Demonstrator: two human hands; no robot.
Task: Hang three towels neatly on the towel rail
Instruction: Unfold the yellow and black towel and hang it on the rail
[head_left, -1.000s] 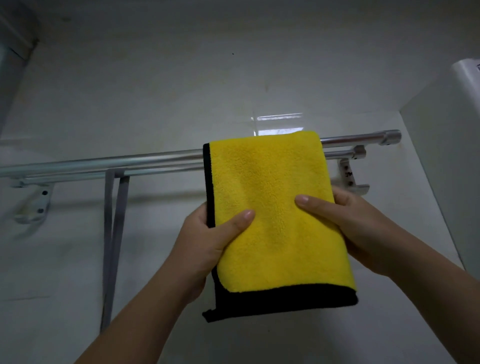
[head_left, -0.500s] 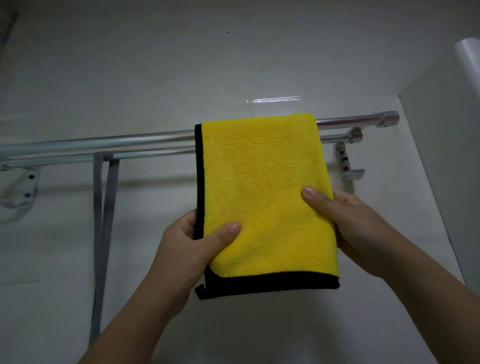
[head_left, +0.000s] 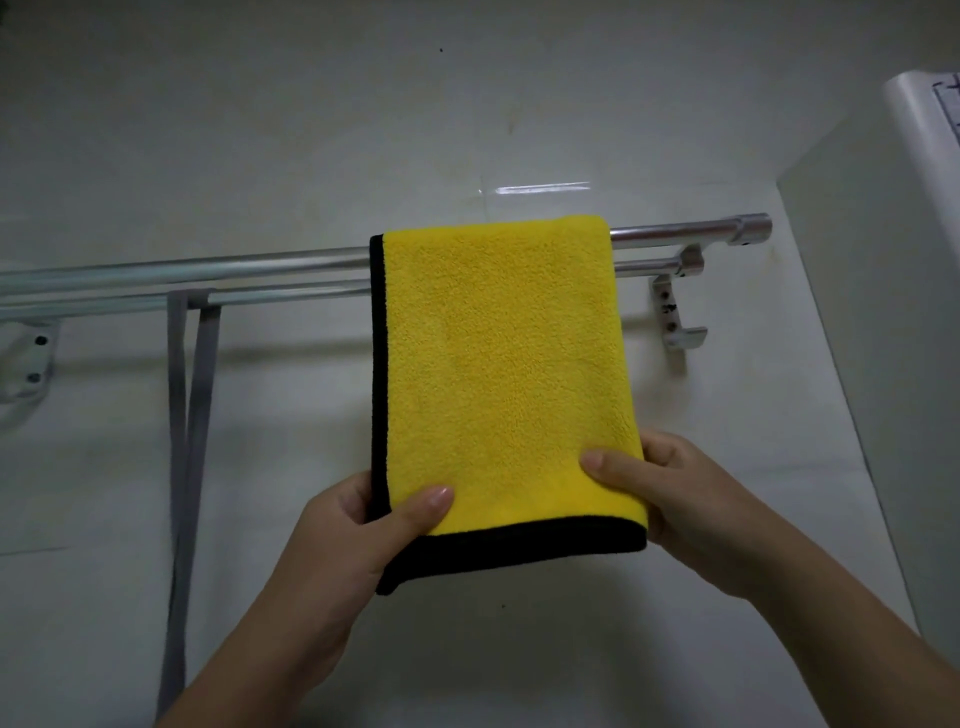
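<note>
From the head view, the room is a dim, pale space: a glossy whitish wall (head_left: 311, 130) fills most of the picture, with a streak of reflected light just above the towel rail (head_left: 208, 265) and a few small dark specks on it. The rail is a double bar of bright metal running across the wall, fixed by a right bracket (head_left: 670, 322) with screw holes and a left bracket (head_left: 28, 358) at the picture's edge. A yellow towel (head_left: 498, 364) with a black border is draped over the front bar near its right end, hanging flat and fairly square. The left hand (head_left: 358, 545) pinches its lower left corner, thumb across the yellow face and fingers tucked behind. The right hand (head_left: 691, 499) grips the lower right edge the same way, thumb in front. A grey strap (head_left: 195, 389) loops over the rear bar to the left of the towel, well apart from it, and hangs down out of the picture. At the right a white boxy body (head_left: 883, 260), perhaps a cabinet or appliance, is cut off by the frame. The towel hides the bars behind it, and the fingers behind the cloth cannot be seen.
</note>
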